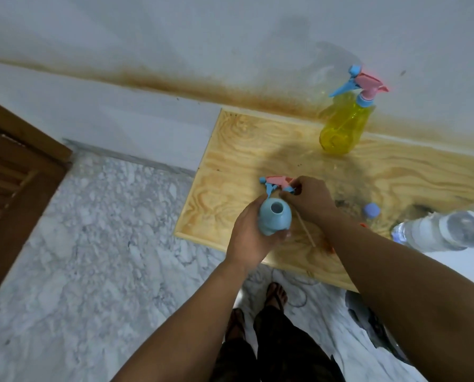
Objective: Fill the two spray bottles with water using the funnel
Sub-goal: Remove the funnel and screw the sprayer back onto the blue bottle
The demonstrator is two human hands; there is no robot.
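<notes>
While the blue bottle (274, 219) stands open in the left hand (251, 238), the filling itself seems not yet begun.

From the head view, the left hand grips the blue bottle at the near edge of the wooden board (395, 172), its mouth bare and facing up; the right hand (309, 201) pinches the removed spray head (278, 183) just beside it, with the thin tube (306, 230) hanging below. The yellow bottle (343, 128) stands far back near the wall, head on, so it is not yet opened. A water bottle (439, 230) lies at the right, its cap (371, 210) off and near it. Something orange (364, 225) peeks behind the right forearm, maybe the funnel, but this cannot be told. Whether any water is inside the blue bottle is not visible. Both fillings appear left to do.
</notes>
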